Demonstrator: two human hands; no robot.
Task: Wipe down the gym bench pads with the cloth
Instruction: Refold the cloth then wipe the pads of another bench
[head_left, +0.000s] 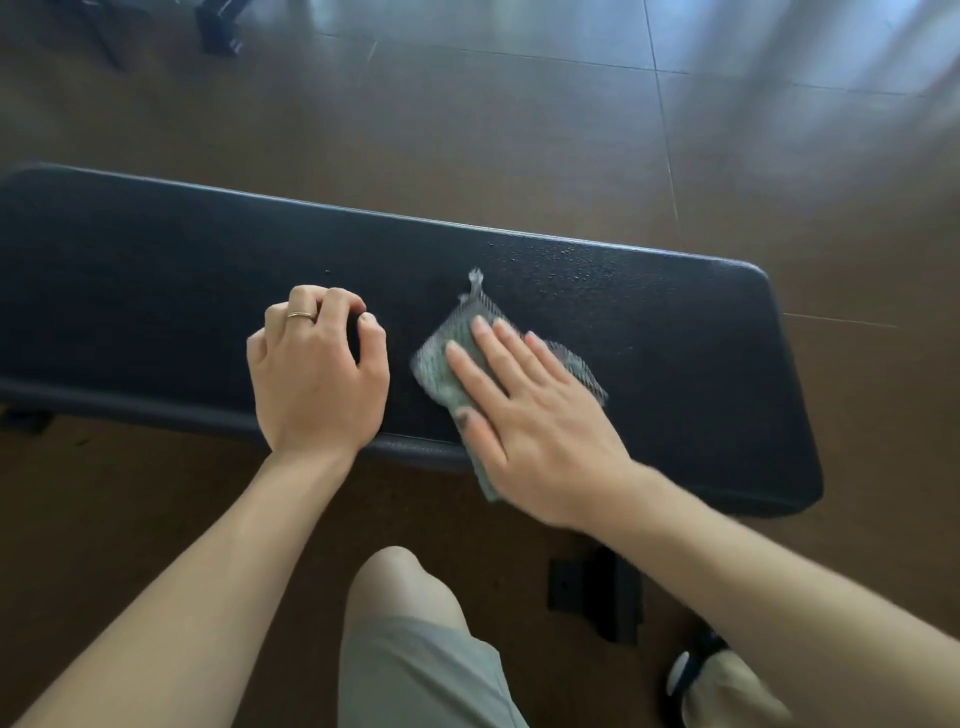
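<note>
1. The bench (156, 291), a long dark pad with a pebbled surface, runs across the view from left to right, over a brown tiled floor (467, 130).
2. The cloth (447, 364), a grey-green mesh piece, lies on the right half of the bench; its near corner hangs over the near edge.
3. The right hand (530, 415) lies flat on the cloth with straight, spread fingers, so its grip is wide and presses rather than clasps. The hand is slightly blurred.
4. The left hand (317, 374) rests on the bench just left of the cloth, apart from it. Its fingers are curled inward; whether they enclose something small I cannot tell. A thin ring (300, 315) sits on one finger.
5. Small droplets or shiny specks (545, 260) show on the pad beyond the cloth, toward the far edge.
6. Below the bench, a bare knee (395, 577) above grey shorts (415, 675) fills the lower middle.
7. A black bracket-like part (597, 592) sits on the floor to the right of the knee, and a foot in a dark sandal (696, 670) shows beside it.
8. Dark equipment (218, 26) stands at the top left, too cropped to identify.
9. No readable writing or brand shows anywhere.
</note>
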